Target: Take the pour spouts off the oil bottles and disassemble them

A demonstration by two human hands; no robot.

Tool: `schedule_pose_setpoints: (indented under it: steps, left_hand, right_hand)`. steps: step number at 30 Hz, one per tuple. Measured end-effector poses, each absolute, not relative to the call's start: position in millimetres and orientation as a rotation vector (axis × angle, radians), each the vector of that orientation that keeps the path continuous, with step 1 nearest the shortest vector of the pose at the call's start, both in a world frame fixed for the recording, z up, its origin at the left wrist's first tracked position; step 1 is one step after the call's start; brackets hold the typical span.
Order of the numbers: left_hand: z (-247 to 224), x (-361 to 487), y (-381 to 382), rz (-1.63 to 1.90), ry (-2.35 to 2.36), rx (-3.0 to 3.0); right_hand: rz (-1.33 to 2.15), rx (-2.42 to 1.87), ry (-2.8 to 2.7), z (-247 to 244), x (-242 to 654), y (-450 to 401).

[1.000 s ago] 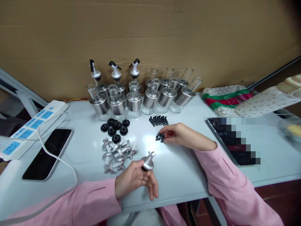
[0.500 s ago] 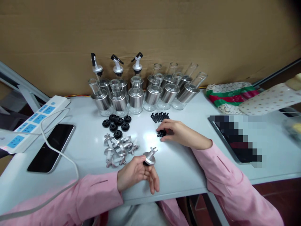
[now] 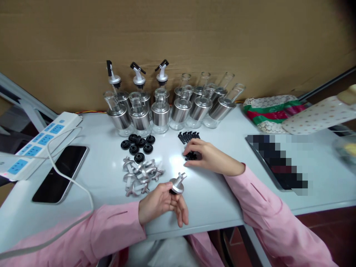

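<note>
My left hand pinches a silver bottle pourer between thumb and forefinger. Its black stopper base faces down and the other fingers hang loosely below. My right hand reaches over a small pile of black plastic parts, thumb and forefinger apart on either side of it. Whether any fingertip touches a part cannot be made out. Just behind that hand lies a row of black levers. Left of centre are several black stoppers, with a heap of silver pourer tops in front of them.
Glass bottles with steel bands stand in rows at the back; three carry pourers with black levers. At left lie a power strip, a phone and a white cable. A patterned bag and a dark device lie at right.
My right hand has shifted very slightly left over the pile of small black parts. The left hand keeps its hold on the pourer, almost unmoved.
</note>
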State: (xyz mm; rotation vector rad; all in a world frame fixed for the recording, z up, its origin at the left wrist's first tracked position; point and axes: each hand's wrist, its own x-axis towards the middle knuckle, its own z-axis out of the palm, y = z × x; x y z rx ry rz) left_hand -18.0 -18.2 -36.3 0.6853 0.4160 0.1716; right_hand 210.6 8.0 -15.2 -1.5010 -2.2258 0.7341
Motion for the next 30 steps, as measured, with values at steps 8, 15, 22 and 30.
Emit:
schedule_pose_setpoints:
  steps: [8,15,22,30]
  left_hand:
    - [-37,-18,-19,0.195,0.403,0.699]
    - [-37,-19,-19,0.177,0.410,0.705]
    - [-37,-18,-19,0.174,0.422,0.708]
    - [-36,-19,-19,0.179,0.416,0.711]
  right_hand:
    - [0.728,-1.432,-2.247,-18,208,8]
    - [0.808,-1.478,-2.244,-6,215,6]
    - [0.863,-1.632,-2.194,-8,226,7]
    - [0.856,-1.599,-2.208,-7,222,6]
